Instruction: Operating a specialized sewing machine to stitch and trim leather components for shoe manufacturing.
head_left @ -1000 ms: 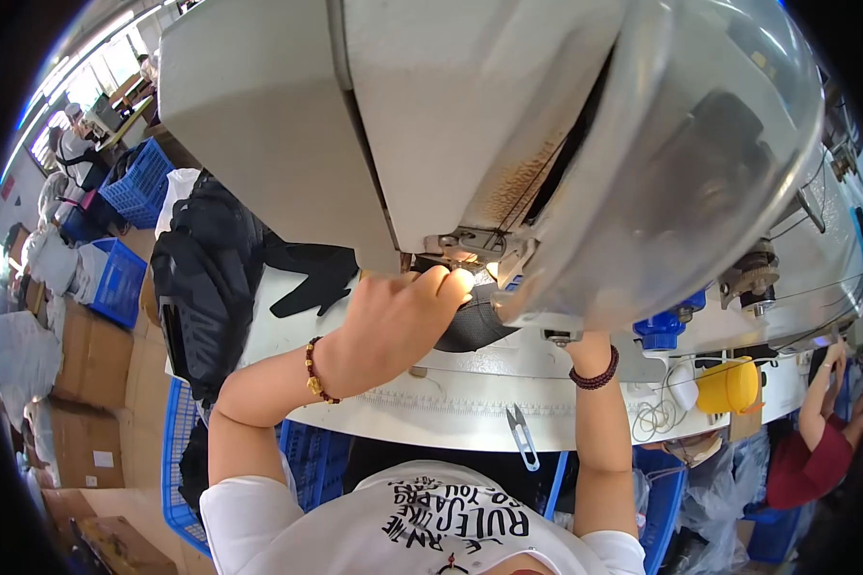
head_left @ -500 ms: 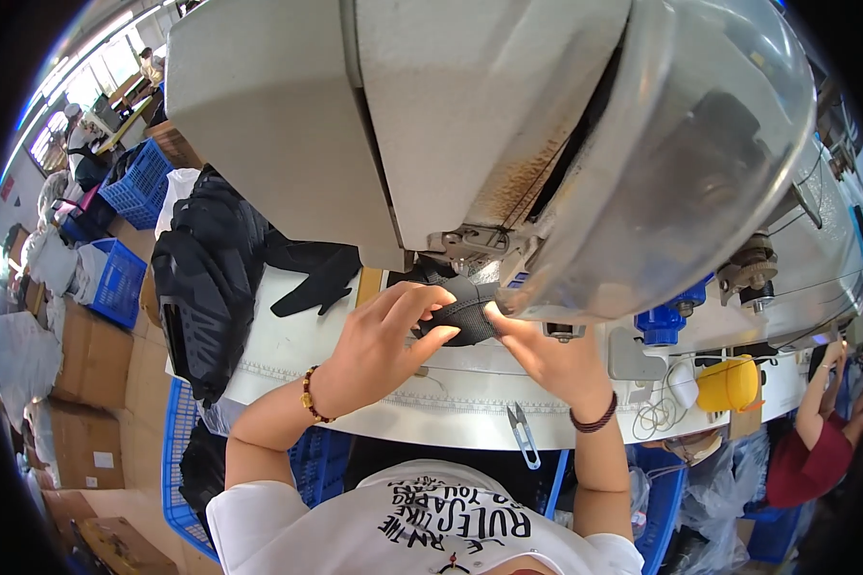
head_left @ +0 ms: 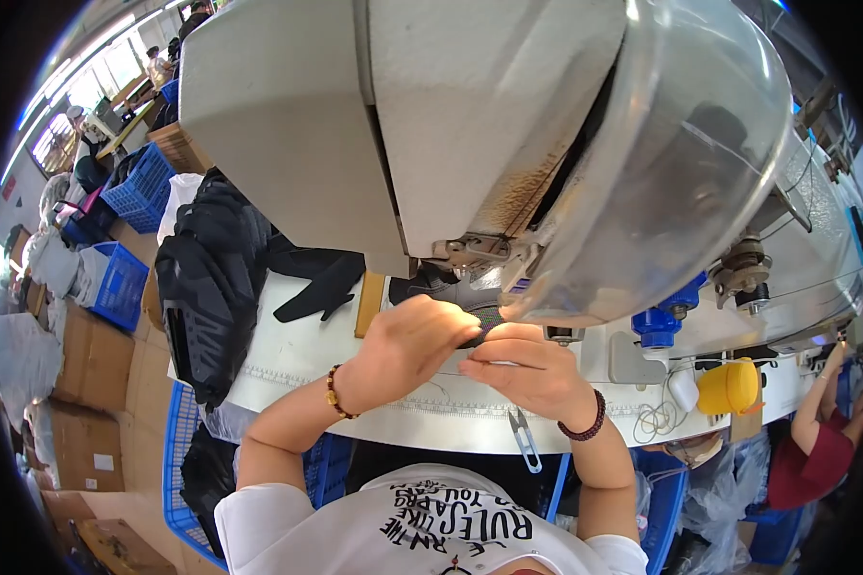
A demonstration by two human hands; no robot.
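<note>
Small silver snips with a blue-edged handle (head_left: pixel 524 444) lie at the near rim of the curved white desk (head_left: pixel 431 427). Beyond, the right hand (head_left: pixel 539 378) curls at a dark grey mesh fabric piece (head_left: pixel 490 317), its exact hold hidden; the left hand (head_left: pixel 405 349) pinches it, below the bulky off-white sewing machine (head_left: pixel 470 125). It seems light, flexible, hardly slippery; its near edge suits pinching.

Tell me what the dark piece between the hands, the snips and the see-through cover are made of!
Dark piece: probably woven cloth, matte with fine mesh texture.
Snips: likely metal, smooth-looking, with slim pointed blades.
Cover: seemingly plastic, glossy and see-through, with bright highlights.
</note>
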